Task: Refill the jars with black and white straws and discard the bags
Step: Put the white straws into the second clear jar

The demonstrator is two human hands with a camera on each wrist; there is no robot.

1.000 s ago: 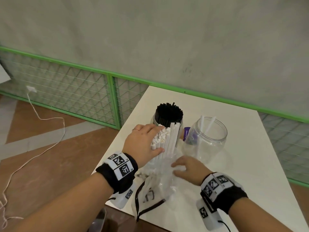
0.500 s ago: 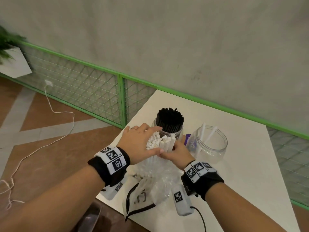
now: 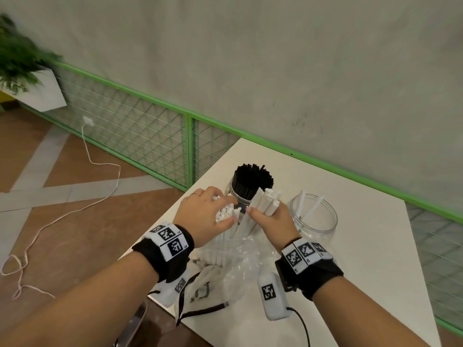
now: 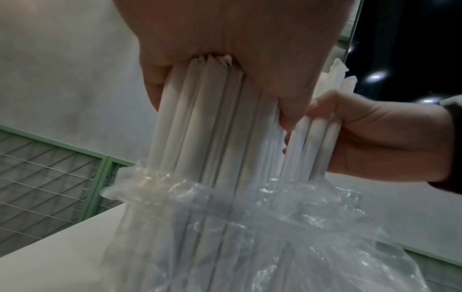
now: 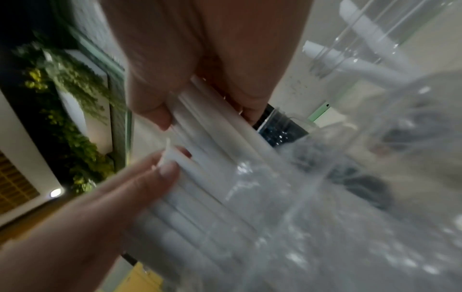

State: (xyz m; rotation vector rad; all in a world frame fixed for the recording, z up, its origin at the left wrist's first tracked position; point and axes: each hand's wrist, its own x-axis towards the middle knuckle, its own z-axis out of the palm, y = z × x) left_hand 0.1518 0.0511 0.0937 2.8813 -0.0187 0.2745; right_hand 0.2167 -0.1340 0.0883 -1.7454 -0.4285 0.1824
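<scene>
A clear plastic bag (image 3: 240, 266) of white straws (image 3: 225, 214) stands upright on the white table (image 3: 350, 271). My left hand (image 3: 208, 216) grips the larger bundle near its top (image 4: 200, 118). My right hand (image 3: 270, 221) grips a smaller bunch of white straws (image 3: 266, 202), split off to the right and leaning away (image 5: 212, 126). Behind them a jar packed with black straws (image 3: 251, 182) stands. To the right is a clear jar (image 3: 313, 221) holding two white straws.
A flat bag with black trim (image 3: 203, 296) lies at the table's near edge. A green-framed mesh fence (image 3: 150, 136) runs along the wall behind the table. A white cable (image 3: 75, 206) trails over the floor on the left, near a planter (image 3: 30, 78).
My right hand rose from the lower bag to the straw tops, took hold of a bunch and pulled it rightward apart from the bundle in my left hand.
</scene>
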